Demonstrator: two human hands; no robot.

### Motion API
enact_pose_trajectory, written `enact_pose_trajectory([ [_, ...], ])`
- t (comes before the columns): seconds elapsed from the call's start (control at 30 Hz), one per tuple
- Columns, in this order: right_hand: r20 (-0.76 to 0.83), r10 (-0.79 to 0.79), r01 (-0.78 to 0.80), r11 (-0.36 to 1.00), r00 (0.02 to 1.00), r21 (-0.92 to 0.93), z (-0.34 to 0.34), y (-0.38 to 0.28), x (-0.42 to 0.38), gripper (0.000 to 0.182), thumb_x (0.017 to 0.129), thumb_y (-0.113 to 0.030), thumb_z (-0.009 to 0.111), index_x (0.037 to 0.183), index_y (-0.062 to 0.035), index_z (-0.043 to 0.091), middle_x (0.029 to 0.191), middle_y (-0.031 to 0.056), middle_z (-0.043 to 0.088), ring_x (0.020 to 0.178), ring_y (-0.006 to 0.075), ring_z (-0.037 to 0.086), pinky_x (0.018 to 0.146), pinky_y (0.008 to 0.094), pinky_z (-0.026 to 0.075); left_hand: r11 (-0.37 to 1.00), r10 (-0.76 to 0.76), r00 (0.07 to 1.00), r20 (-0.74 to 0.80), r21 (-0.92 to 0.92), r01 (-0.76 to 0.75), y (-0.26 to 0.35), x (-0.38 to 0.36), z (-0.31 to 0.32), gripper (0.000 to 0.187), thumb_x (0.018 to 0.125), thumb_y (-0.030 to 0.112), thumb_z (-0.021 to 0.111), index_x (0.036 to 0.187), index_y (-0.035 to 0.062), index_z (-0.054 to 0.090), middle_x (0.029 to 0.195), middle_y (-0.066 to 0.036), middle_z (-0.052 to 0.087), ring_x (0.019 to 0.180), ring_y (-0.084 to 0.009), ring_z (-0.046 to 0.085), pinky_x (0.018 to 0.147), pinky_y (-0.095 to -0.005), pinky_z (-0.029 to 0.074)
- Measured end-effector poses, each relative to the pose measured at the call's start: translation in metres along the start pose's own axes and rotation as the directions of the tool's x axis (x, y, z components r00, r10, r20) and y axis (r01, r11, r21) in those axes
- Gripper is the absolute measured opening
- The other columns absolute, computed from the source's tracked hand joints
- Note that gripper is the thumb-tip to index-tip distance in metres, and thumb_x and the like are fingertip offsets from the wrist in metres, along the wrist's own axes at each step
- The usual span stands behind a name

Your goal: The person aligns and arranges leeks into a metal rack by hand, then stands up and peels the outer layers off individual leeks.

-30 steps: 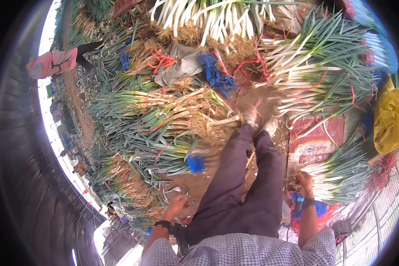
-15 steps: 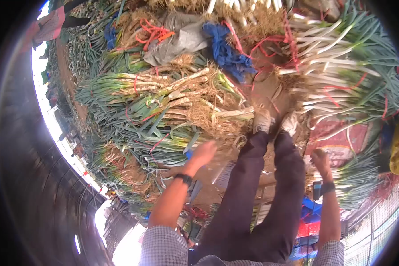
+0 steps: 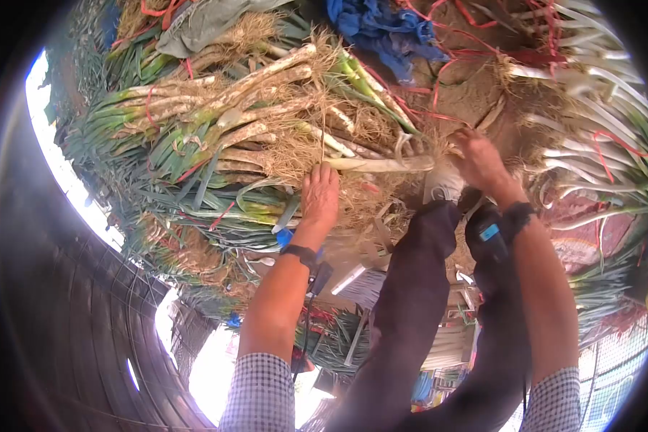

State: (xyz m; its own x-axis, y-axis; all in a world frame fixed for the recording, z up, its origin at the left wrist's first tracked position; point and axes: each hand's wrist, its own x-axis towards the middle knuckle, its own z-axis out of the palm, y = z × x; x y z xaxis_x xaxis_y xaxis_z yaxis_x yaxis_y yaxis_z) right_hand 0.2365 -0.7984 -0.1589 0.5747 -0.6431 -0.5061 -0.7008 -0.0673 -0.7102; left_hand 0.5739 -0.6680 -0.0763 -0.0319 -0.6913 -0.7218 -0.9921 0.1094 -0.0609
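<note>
My left hand [image 3: 319, 194] lies back-up over tangled roots at the left end of a single leek [image 3: 381, 165], its fingers stretched forward. Whether the fingertips touch that leek is hard to tell. Near the leek's right, rooty end, my right hand [image 3: 482, 163] reaches in above my shoes, fingers loosely bent and apart, with nothing visible in them. A pile of untrimmed leeks [image 3: 266, 86] with brown, soil-covered roots spreads beyond my left hand, some tied with red string.
Cleaned white leeks [image 3: 590, 86] with red ties lie at the right. Blue netting [image 3: 381, 32] and a grey sack [image 3: 205, 29] sit at the far side. Loose red string [image 3: 439, 79] crosses the soil. My shoe [image 3: 443, 183] stands between the piles.
The view has moved closer to the leek pile. My right hand has come from the right side to the middle, by the leek's end. My left hand has moved forward onto the roots.
</note>
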Motion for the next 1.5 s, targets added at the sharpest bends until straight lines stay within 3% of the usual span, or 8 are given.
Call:
enact_pose_trajectory([
  [0.33, 0.341, -0.078, 0.138, 0.978, 0.937, -0.155, 0.121, -0.037, -0.001, 0.015, 0.084, -0.017, 0.065, 0.093, -0.0069, 0.071, 0.092, 0.0121, 0.073, 0.097, 0.0294, 0.071, 0.094, 0.0470, 0.049, 0.987, 0.152, 0.988, 0.008, -0.051, -0.152, -0.035, -0.042, -0.016, 0.019, 0.082, 0.008, 0.063, 0.100, 0.0073, 0.066, 0.112, -0.009, 0.061, 0.120, -0.0292, 0.052, 0.097, -0.0429, 0.042],
  [0.57, 0.316, -0.084, 0.172, 0.950, 0.945, -0.260, -0.067, 0.040, -0.088, 0.024, 0.076, -0.010, 0.070, 0.099, -0.0035, 0.066, 0.099, 0.0191, 0.067, 0.101, 0.0360, 0.065, 0.092, 0.0479, 0.048, 0.995, 0.097, 0.979, 0.179, -0.022, -0.095, -0.038, -0.047, -0.022, 0.022, 0.082, 0.010, 0.064, 0.103, 0.0065, 0.068, 0.113, -0.009, 0.062, 0.123, -0.0287, 0.052, 0.097, -0.0425, 0.042],
  [0.77, 0.375, 0.115, -0.084, 0.992, 0.920, -0.098, -0.166, 0.028, -0.187, 0.019, 0.084, -0.012, 0.071, 0.094, 0.0013, 0.063, 0.080, 0.0249, 0.064, 0.082, 0.0423, 0.067, 0.072, 0.0486, 0.052, 0.931, -0.100, 0.981, -0.165, -0.363, 0.034, 0.049, -0.060, -0.044, 0.023, 0.086, 0.014, 0.068, 0.104, 0.0017, 0.067, 0.109, -0.013, 0.064, 0.110, -0.0339, 0.059, 0.093, -0.0453, 0.046],
  [0.87, 0.515, 0.349, -0.365, 0.928, 0.783, -0.075, -0.191, -0.015, -0.218, 0.026, 0.086, -0.022, 0.071, 0.099, 0.0000, 0.065, 0.087, 0.0246, 0.068, 0.084, 0.0418, 0.068, 0.075, 0.0489, 0.053, 0.284, -0.081, 0.922, 0.378, -0.878, 0.385, 0.109, -0.088, -0.086, 0.030, 0.093, 0.024, 0.069, 0.109, -0.0005, 0.067, 0.104, -0.011, 0.068, 0.096, -0.0308, 0.066, 0.086, -0.0406, 0.052],
  [1.03, 0.614, 0.459, -0.524, 0.847, 0.642, -0.085, -0.235, -0.077, -0.284, 0.036, 0.086, -0.034, 0.075, 0.100, -0.0015, 0.068, 0.088, 0.0235, 0.070, 0.083, 0.0410, 0.070, 0.075, 0.0486, 0.053, -0.754, 0.393, 0.747, 0.536, -0.277, 0.595, 0.191, -0.118, -0.154, 0.039, 0.098, 0.034, 0.070, 0.121, 0.0037, 0.062, 0.115, -0.010, 0.069, 0.106, -0.0225, 0.067, 0.095, -0.0378, 0.055],
  [1.17, 0.538, 0.581, -0.679, 0.734, 0.611, -0.022, -0.260, -0.122, -0.312, 0.035, 0.081, -0.028, 0.082, 0.092, 0.0015, 0.068, 0.080, 0.0225, 0.068, 0.075, 0.0350, 0.070, 0.069, 0.0451, 0.053, -0.854, 0.428, 0.855, 0.294, -0.177, 0.488, 0.238, -0.115, -0.153, 0.032, 0.098, 0.027, 0.069, 0.121, 0.0054, 0.065, 0.108, -0.011, 0.072, 0.102, -0.0263, 0.069, 0.092, -0.0452, 0.056],
  [1.33, 0.437, 0.641, -0.719, 0.694, 0.631, 0.020, -0.247, -0.144, -0.348, 0.031, 0.088, -0.028, 0.077, 0.085, 0.0013, 0.066, 0.080, 0.0239, 0.067, 0.074, 0.0372, 0.069, 0.063, 0.0478, 0.051, -0.861, 0.368, 0.827, 0.426, -0.180, 0.476, 0.230, -0.130, -0.193, 0.024, 0.100, 0.025, 0.066, 0.117, 0.0079, 0.063, 0.102, -0.009, 0.070, 0.097, -0.0274, 0.069, 0.091, -0.0486, 0.057],
  [1.5, 0.283, 0.408, -0.474, 0.852, 0.868, 0.223, -0.239, -0.167, -0.410, 0.027, 0.082, -0.013, 0.073, 0.105, -0.0045, 0.061, 0.093, 0.0191, 0.061, 0.084, 0.0422, 0.063, 0.067, 0.0478, 0.052, -0.839, 0.337, 0.786, 0.519, -0.214, 0.501, 0.238, -0.171, -0.166, 0.029, 0.104, 0.032, 0.056, 0.117, 0.0064, 0.061, 0.103, -0.010, 0.067, 0.098, -0.0267, 0.067, 0.090, -0.0484, 0.056],
])
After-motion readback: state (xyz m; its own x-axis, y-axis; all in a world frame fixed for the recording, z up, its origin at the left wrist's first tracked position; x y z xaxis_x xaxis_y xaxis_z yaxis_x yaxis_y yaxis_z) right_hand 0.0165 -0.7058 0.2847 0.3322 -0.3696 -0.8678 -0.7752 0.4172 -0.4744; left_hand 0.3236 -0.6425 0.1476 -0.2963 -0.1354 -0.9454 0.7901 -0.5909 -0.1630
